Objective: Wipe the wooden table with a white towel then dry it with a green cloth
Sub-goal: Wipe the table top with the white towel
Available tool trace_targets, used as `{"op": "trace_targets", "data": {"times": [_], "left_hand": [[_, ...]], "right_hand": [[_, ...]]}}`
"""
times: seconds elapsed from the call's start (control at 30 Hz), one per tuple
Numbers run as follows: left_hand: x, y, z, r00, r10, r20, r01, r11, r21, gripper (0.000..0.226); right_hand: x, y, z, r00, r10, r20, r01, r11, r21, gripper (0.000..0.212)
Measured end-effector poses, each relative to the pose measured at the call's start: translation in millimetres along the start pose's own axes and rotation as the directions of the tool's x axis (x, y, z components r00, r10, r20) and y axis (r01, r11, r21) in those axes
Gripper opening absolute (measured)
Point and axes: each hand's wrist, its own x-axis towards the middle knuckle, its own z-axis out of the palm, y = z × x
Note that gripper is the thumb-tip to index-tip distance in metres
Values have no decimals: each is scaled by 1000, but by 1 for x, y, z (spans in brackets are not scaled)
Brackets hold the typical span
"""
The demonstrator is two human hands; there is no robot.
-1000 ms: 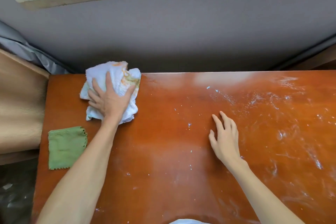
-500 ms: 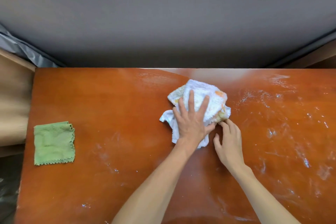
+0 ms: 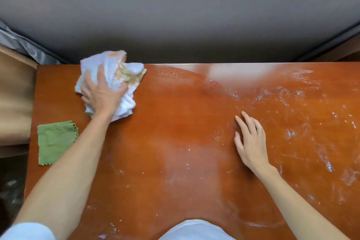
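- One small green cloth with a zigzag edge [image 3: 55,142] lies flat at the left edge of the shiny orange-brown wooden table [image 3: 175,142]. No hand touches it.
- The left arm reaches past it, so close that the arm covers a bit of the cloth's right side.
- One crumpled white towel with orange-yellow stains [image 3: 116,82] sits at the far left corner of the table. A bit of it hangs over the far edge.
- The left hand [image 3: 102,94] lies on top of the towel and presses it down. Its fingers are spread and bent a little into the bunched folds.
- The middle of the table looks smooth, with only a few small white spots near the front edge.
- The right hand [image 3: 251,142] rests flat on the table, right of the middle. Its fingers are straight and it holds nothing.
- The right part of the table has many wet streaks and white marks.
- I think the first step, wiping with the towel, is going on now, and it is not finished.
- Next, I think the towel needs to go across to the streaky right side, pressed down firmly.
- The green cloth is for drying, and that step has not begun.
- Count: one table, one towel, one cloth, two hands.
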Motion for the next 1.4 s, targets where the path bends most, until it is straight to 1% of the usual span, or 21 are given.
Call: {"op": "trace_targets", "data": {"times": [0.07,0.17,0.27,0.33,0.43,0.57,0.67,0.73,0.83,0.9,1.0,1.13,1.17,1.27,1.4], "left_hand": [[11,-5,-4,999,-36,23,36,999,-18,90],[10,1,-3,998,-52,40,52,999,2,90],[-13,20,6,996,-88,14,88,996,-5,87],[-40,40,16,998,-69,5,69,998,0,84],[-93,81,36,999,37,23,-38,999,21,82],[-171,135,63,968,216,131,-224,973,51,91],[-227,149,76,935,288,207,-307,950,63,97],[-245,145,77,912,334,239,-359,930,73,98],[-229,127,74,891,397,220,-411,912,17,93],[-206,112,68,900,396,181,-401,916,-9,90],[-155,84,57,954,290,73,-290,957,-17,87],[-72,46,36,992,125,11,-125,992,23,86],[-55,39,31,994,113,0,-113,993,25,85],[-26,30,26,989,144,-15,-142,987,69,83],[-30,44,31,994,97,-55,-90,989,119,83]], "right_hand": [[-1,6,4,1000,-22,16,22,999,28,52],[0,9,8,998,-36,42,35,999,33,55],[-1,11,11,997,-58,50,57,998,19,55],[0,14,11,996,-69,53,68,997,34,54],[-1,17,13,995,-82,57,79,996,44,53],[0,18,13,994,-93,64,91,995,36,54],[0,20,13,992,-100,72,98,995,35,54],[0,20,13,992,-102,73,100,995,27,54],[1,19,13,993,-93,68,94,996,-6,53],[0,19,11,994,-82,71,82,997,-4,53],[0,16,10,995,-70,71,71,997,-12,54],[1,14,14,997,-44,59,47,998,-39,53],[1,14,15,997,-42,58,44,998,-37,53],[1,13,14,998,-50,48,52,998,-33,52],[0,14,14,997,-66,39,67,997,-30,52]]}}
